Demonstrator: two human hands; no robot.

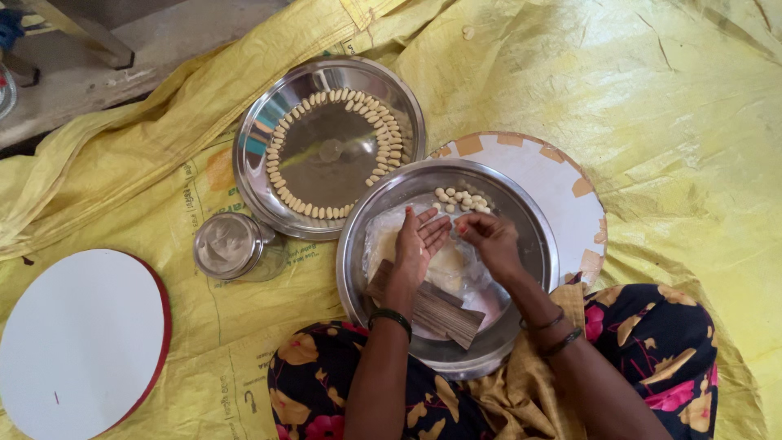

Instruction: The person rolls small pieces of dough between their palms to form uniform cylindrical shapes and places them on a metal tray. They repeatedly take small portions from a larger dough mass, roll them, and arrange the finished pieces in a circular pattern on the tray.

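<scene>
A small dough piece, hidden from view, is apparently rolled between the open left hand and curled right hand above the near steel bowl, beside finished pieces kept within reach.

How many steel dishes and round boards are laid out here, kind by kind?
Steel plates: 2, one ringed with dough pieces, one under the hands
Small steel cup: 1
Round boards: 2, white, patterned
Total: 5

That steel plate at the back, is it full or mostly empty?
Mostly empty: the steel plate holds only a single ring of small pale dough pieces along its rim; its middle is bare.
</scene>
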